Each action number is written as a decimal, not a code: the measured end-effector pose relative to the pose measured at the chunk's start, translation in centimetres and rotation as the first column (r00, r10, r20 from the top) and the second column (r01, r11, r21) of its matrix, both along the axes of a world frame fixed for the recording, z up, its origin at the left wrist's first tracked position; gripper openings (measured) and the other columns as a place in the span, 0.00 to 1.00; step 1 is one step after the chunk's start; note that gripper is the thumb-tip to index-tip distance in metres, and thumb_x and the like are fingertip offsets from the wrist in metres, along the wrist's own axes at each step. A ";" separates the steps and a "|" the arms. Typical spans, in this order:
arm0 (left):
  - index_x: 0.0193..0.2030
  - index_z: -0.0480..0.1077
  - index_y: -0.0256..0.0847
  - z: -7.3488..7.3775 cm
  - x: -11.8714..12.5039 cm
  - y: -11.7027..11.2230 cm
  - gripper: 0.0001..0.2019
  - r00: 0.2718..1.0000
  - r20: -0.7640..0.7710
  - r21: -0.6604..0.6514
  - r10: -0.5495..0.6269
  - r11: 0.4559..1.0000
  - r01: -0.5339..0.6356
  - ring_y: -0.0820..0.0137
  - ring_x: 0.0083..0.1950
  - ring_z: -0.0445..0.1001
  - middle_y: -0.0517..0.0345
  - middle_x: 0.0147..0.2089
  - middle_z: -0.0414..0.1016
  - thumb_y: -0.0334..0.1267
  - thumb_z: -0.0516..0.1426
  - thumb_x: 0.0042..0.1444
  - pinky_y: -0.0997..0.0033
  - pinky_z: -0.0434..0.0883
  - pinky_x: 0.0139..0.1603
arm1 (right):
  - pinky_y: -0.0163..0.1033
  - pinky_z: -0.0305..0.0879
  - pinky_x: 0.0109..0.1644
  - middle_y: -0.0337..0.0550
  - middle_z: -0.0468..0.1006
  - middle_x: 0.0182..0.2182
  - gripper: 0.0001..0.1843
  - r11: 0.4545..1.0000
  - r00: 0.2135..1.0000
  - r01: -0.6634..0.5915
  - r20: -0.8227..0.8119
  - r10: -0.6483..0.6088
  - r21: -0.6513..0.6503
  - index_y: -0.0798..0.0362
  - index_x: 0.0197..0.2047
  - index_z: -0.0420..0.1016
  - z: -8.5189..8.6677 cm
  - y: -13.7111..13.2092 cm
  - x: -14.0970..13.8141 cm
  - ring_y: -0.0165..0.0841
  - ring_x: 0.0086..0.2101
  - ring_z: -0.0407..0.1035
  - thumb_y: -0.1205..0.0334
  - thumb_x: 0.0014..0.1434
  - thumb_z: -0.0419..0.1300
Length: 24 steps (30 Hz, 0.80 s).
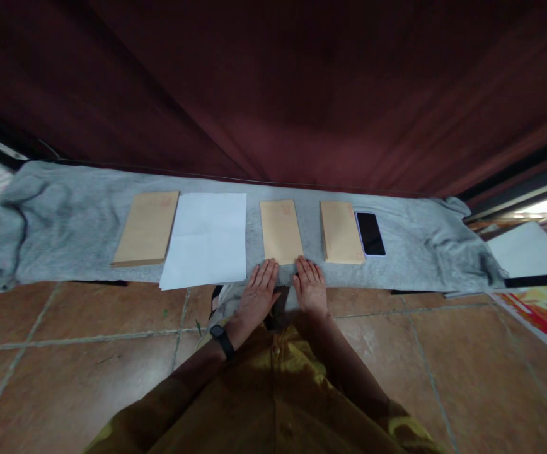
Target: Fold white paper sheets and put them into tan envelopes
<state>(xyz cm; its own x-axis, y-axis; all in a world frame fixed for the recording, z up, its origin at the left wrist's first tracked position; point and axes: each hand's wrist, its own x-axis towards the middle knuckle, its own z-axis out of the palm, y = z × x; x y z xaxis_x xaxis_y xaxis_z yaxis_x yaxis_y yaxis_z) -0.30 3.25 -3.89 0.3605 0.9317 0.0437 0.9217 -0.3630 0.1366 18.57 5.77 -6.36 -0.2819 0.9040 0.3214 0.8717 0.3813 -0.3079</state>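
A single brown envelope (281,231) with a faint red printed mark lies flat in front of me on the grey cloth. My left hand (260,291) rests flat, fingers stretched out, its fingertips at the envelope's lower left corner. At the lower right corner, my right hand (310,287) lies flat in the same way. Left of the envelope are white paper sheets (208,236), and beyond them a stack of larger brown envelopes (147,228). To the right sits a stack of small brown envelopes (341,231).
A phone (371,234) with a dark screen lies beside the right stack. The grey cloth (415,239) covers a long narrow surface, with a dark red curtain (273,94) behind it. At far right are a white sheet (531,249) and a colourful printed packet (545,312).
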 end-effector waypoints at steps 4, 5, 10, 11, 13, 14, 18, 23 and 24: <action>0.77 0.44 0.27 0.2 0.8 -0.6 0.39 0.998 -0.013 -0.012 0.068 0.998 -0.068 0.55 0.80 0.37 0.37 0.79 0.44 0.38 0.54 0.63 0.43 0.44 0.79 | 0.54 0.51 0.72 0.53 0.67 0.68 0.26 1.000 1.000 0.005 -0.002 -0.005 0.007 0.58 0.71 0.62 -0.2 -0.1 0.0 0.43 0.68 0.58 0.61 0.74 0.47; 0.77 0.44 0.26 0.2 1.1 -0.6 0.39 0.997 -0.011 -0.012 0.076 0.997 -0.076 0.54 0.80 0.37 0.37 0.79 0.44 0.38 0.54 0.63 0.43 0.43 0.79 | 0.54 0.51 0.72 0.53 0.67 0.67 0.26 1.000 1.000 0.009 -0.003 -0.009 0.009 0.58 0.71 0.62 -0.2 -0.1 0.0 0.43 0.68 0.58 0.61 0.74 0.47; 0.76 0.45 0.25 0.2 2.8 -0.3 0.40 0.998 0.039 -0.015 0.043 0.999 -0.043 0.54 0.80 0.38 0.36 0.79 0.43 0.35 0.54 0.60 0.48 0.48 0.79 | 0.54 0.50 0.72 0.53 0.67 0.67 0.26 1.000 1.000 0.006 0.000 -0.006 0.010 0.60 0.71 0.62 -0.2 -0.1 0.0 0.42 0.68 0.57 0.61 0.74 0.46; 0.76 0.45 0.25 0.2 3.1 -0.1 0.39 0.998 0.046 -0.015 0.035 0.999 -0.035 0.54 0.80 0.39 0.36 0.79 0.44 0.34 0.54 0.59 0.48 0.49 0.78 | 0.54 0.50 0.72 0.53 0.67 0.68 0.26 1.000 1.000 0.002 0.000 -0.002 0.009 0.60 0.71 0.62 -0.2 -0.1 0.0 0.42 0.68 0.57 0.61 0.74 0.46; 0.75 0.47 0.25 0.2 3.6 0.2 0.39 0.999 0.048 -0.015 0.022 1.000 -0.021 0.54 0.80 0.40 0.36 0.79 0.45 0.33 0.54 0.59 0.49 0.50 0.78 | 0.54 0.51 0.72 0.53 0.67 0.67 0.26 1.000 1.000 -0.003 -0.003 0.003 0.006 0.59 0.71 0.62 -0.2 -0.1 0.1 0.42 0.68 0.56 0.60 0.74 0.46; 0.75 0.48 0.24 0.1 3.7 0.3 0.38 0.999 0.044 -0.016 0.014 1.000 -0.014 0.53 0.80 0.41 0.35 0.79 0.45 0.32 0.53 0.58 0.49 0.51 0.78 | 0.54 0.51 0.72 0.53 0.67 0.67 0.26 1.000 1.000 -0.005 -0.008 0.005 0.003 0.59 0.71 0.62 -0.2 -0.2 0.1 0.42 0.68 0.56 0.60 0.74 0.45; 0.74 0.51 0.22 0.0 3.7 0.8 0.36 1.000 0.020 -0.008 -0.024 1.000 0.024 0.53 0.79 0.43 0.33 0.78 0.47 0.29 0.52 0.58 0.49 0.51 0.78 | 0.55 0.50 0.72 0.54 0.68 0.67 0.26 1.000 0.999 -0.006 -0.034 0.005 -0.013 0.58 0.71 0.63 0.2 -0.1 0.1 0.43 0.68 0.57 0.60 0.74 0.45; 0.72 0.54 0.23 -0.1 2.9 1.1 0.34 0.997 0.020 0.007 -0.072 0.997 0.072 0.56 0.79 0.47 0.34 0.77 0.51 0.25 0.49 0.57 0.50 0.53 0.78 | 0.55 0.49 0.73 0.52 0.67 0.67 0.26 0.996 0.996 -0.071 -0.053 0.068 -0.060 0.58 0.69 0.66 1.2 0.5 -0.8 0.42 0.69 0.55 0.58 0.75 0.44; 0.72 0.55 0.23 -0.1 2.8 1.0 0.34 0.997 0.020 0.008 -0.077 0.997 0.076 0.56 0.79 0.47 0.34 0.77 0.51 0.25 0.49 0.57 0.50 0.52 0.78 | 0.54 0.49 0.73 0.52 0.67 0.67 0.26 0.993 0.995 -0.089 -0.056 0.084 -0.077 0.58 0.69 0.66 1.4 0.6 -1.0 0.41 0.69 0.56 0.58 0.75 0.43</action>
